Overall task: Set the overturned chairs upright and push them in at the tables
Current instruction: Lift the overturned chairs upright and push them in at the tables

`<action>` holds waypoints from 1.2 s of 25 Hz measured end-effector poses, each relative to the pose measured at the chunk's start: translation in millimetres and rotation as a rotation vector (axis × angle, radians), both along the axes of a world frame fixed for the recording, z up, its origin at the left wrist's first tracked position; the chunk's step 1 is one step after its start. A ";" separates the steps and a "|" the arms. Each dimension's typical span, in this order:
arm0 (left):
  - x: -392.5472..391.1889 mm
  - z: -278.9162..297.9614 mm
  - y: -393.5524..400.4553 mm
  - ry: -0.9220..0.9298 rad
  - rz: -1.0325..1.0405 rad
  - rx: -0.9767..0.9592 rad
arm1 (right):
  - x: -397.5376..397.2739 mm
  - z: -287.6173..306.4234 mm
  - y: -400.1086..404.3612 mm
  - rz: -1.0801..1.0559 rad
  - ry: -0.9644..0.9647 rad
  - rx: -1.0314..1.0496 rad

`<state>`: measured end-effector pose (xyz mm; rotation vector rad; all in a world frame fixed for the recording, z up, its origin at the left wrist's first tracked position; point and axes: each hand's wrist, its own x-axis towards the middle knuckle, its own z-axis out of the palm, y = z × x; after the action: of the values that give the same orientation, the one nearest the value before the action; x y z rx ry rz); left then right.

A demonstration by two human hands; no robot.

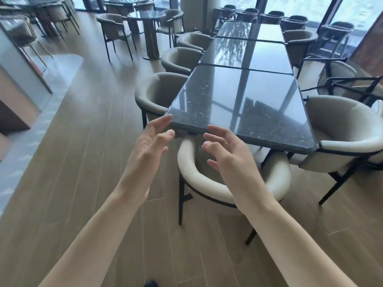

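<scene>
A cream round-backed chair (199, 179) stands upright at the near end of the dark stone table (238, 96), its seat tucked under the top. My left hand (149, 150) and my right hand (226, 154) hover just above its curved backrest, both with fingers spread and holding nothing. At the right, past another upright cream chair (348, 125), an overturned chair (350, 83) lies with its black legs sticking up and sideways. Three more chairs line the table's left side, the nearest chair (157, 94) pushed in.
The table continues as a long row of dark tops toward the windows. A round table (147, 16) with chairs stands at the back left. A counter (18, 85) runs along the left edge. Wooden floor lies open on the left of the table row.
</scene>
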<state>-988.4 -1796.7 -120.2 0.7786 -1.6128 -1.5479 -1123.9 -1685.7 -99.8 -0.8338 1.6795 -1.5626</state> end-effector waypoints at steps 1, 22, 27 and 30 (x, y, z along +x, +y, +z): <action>4.0 1.2 -8.9 0.007 -0.008 0.008 | 4.2 0.4 -7.5 -0.001 0.002 0.003; 127.2 33.0 -321.0 0.015 -0.032 0.056 | 143.4 7.9 -323.3 -0.076 -0.019 -0.067; 155.4 29.4 -387.1 0.011 0.059 0.052 | 157.1 5.9 -396.8 -0.018 0.040 -0.057; 165.0 22.9 -437.1 0.023 0.133 0.045 | 156.9 0.1 -450.9 0.049 0.058 -0.053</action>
<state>-823.4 -2233.9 -97.3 0.8715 -1.4841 -1.4970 -967.0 -2136.6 -99.7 -0.9482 1.6521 -1.5691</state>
